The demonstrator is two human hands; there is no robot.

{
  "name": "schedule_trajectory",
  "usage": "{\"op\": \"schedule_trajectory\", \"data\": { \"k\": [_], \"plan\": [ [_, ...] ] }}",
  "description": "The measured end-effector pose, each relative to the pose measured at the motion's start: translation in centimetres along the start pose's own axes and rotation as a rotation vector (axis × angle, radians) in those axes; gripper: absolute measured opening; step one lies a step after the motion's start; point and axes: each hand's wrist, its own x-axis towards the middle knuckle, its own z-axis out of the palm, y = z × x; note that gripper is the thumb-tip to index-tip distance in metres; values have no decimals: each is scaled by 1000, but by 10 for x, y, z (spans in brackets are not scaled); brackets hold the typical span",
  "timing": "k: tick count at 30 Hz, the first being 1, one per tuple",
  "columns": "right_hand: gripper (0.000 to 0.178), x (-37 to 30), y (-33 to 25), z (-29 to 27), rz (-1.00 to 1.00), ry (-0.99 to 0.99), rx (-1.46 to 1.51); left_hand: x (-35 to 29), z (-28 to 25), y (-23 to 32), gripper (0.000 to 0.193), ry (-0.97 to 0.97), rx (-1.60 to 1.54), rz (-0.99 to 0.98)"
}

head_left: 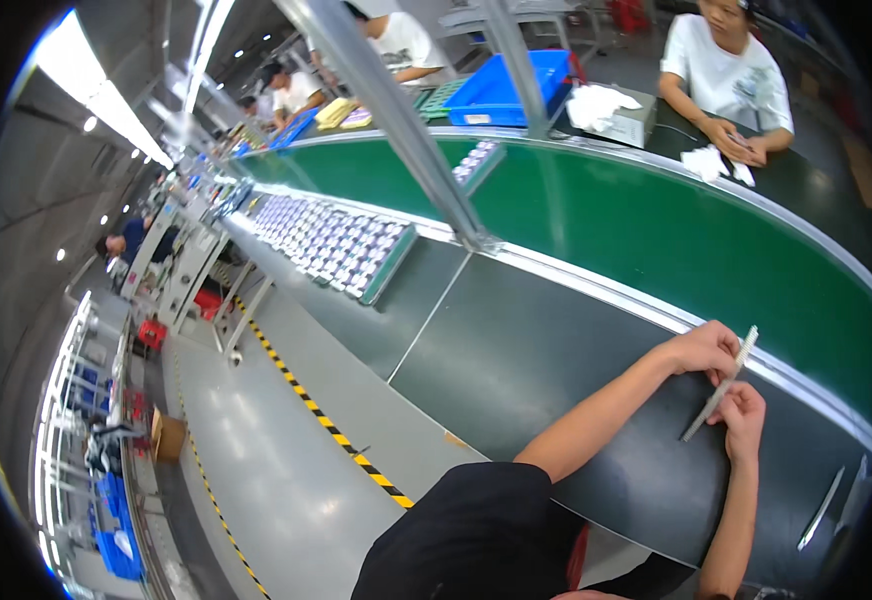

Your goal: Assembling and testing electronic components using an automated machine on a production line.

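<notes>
My left hand [708, 350] and my right hand [742, 418] come together above the dark tabletop, close to its far edge. Between them they hold a long, thin grey strip [716, 396], slanting from upper right to lower left. Its far end looks paler and ridged; what it is exactly cannot be made out. My left fingers pinch it toward the far end, while my right fingers and thumb grip it lower down. A slim silver tool [821, 510], perhaps tweezers, lies on the table to the right of my right forearm.
Beyond the table [496, 340] runs a green conveyor belt [606, 220] with metal rails and a metal post [426, 150]. Trays of small white parts [331, 240] sit to the left. Across the belt are a blue bin [511, 90] and a co-worker [731, 80] handling something small.
</notes>
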Motion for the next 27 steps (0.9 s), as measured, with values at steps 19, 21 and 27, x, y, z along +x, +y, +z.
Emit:
{"op": "schedule_trajectory", "data": {
  "k": [19,21,27],
  "plan": [
    [13,7,-14,12,93,83,420,-12,-18,-4,6,123,-165,-37],
    [13,8,-15,11,108,71,444,-13,-17,-2,7,107,-177,-37],
    [16,10,-10,11,114,74,438,-14,-14,4,13,53,-148,-80]
  ]
}}
